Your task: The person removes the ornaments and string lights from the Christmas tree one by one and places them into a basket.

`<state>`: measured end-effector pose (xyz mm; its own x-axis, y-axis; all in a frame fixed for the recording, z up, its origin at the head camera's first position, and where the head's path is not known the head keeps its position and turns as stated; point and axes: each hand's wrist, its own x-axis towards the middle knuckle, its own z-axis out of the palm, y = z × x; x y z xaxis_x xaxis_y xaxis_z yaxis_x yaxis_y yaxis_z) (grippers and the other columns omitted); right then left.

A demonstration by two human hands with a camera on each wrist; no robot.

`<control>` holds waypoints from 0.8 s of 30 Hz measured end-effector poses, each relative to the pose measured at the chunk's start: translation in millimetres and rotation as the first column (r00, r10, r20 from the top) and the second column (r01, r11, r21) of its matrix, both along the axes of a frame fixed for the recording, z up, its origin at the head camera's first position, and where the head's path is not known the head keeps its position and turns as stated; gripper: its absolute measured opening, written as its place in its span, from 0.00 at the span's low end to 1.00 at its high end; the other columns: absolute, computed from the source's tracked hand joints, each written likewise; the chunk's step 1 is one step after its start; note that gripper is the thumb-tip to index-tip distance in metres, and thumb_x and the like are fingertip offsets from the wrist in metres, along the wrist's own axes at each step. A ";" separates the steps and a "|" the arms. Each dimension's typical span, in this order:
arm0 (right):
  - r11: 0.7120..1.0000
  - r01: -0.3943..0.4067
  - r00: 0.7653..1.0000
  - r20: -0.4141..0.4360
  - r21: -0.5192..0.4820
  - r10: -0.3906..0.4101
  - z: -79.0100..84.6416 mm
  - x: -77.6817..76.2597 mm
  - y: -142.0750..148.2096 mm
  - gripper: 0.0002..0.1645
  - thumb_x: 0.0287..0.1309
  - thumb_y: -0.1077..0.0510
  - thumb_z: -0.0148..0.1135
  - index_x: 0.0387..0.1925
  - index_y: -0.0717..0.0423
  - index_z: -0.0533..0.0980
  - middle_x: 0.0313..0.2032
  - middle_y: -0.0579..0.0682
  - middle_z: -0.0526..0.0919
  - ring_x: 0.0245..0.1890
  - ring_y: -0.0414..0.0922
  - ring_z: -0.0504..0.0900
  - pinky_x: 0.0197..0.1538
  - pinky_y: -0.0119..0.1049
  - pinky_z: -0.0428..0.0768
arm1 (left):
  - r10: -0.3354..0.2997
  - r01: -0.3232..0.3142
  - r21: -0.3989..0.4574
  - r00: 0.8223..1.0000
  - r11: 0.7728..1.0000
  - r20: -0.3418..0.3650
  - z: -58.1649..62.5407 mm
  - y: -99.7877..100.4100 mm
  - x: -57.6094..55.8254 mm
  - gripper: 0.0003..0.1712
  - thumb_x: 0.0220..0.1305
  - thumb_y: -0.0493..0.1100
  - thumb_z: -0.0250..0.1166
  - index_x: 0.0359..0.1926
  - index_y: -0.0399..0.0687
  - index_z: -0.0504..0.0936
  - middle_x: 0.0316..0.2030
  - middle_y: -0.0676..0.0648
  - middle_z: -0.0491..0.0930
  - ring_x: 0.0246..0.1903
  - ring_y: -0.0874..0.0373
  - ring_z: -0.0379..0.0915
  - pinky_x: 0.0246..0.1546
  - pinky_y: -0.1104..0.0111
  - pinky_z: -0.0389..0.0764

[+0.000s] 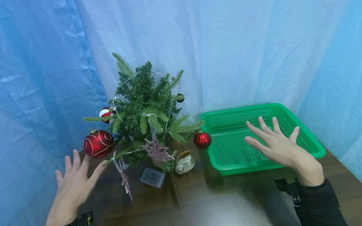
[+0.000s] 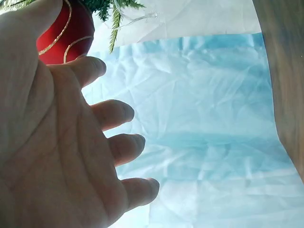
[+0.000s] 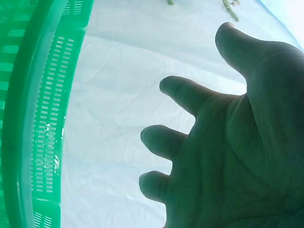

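A small artificial Christmas tree (image 1: 146, 110) stands left of centre, hung with ornaments. My left hand (image 1: 75, 182) is spread with fingers apart, its fingertips right beside a large red bauble (image 1: 98, 143) with gold swirls. In the left wrist view that bauble (image 2: 71, 35) overlaps the thumb and index finger. My right hand (image 1: 281, 143) is spread over a green plastic basket (image 1: 270, 167), holding nothing. The right wrist view shows its fingers apart, with the basket's rim (image 3: 23, 118) at the left.
A smaller red bauble (image 1: 202, 140) hangs by the basket's left edge. Pink glitter stars (image 1: 156, 150) and a red-and-white bauble (image 1: 105, 114) also hang on the tree. A clear battery box (image 1: 152, 178) and a whitish ornament (image 1: 184, 163) are at its base. Blue curtains (image 1: 243, 36) surround the wooden table (image 1: 198, 217).
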<state>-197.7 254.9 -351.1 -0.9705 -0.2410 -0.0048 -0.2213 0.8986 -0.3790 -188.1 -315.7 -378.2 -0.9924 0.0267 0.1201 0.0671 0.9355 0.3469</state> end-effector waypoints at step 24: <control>0.960 -0.230 0.950 -0.252 -0.162 0.185 25.3 -26.2 -49.4 0.40 0.73 0.41 0.56 0.79 0.46 0.58 0.77 0.54 0.59 0.77 0.57 0.53 0.71 0.69 0.46 | -0.086 0.209 0.023 0.496 0.978 -0.864 76.1 91.1 43.6 0.33 0.72 0.61 0.59 0.59 0.37 0.82 0.57 0.33 0.79 0.54 0.32 0.74 0.58 0.47 0.74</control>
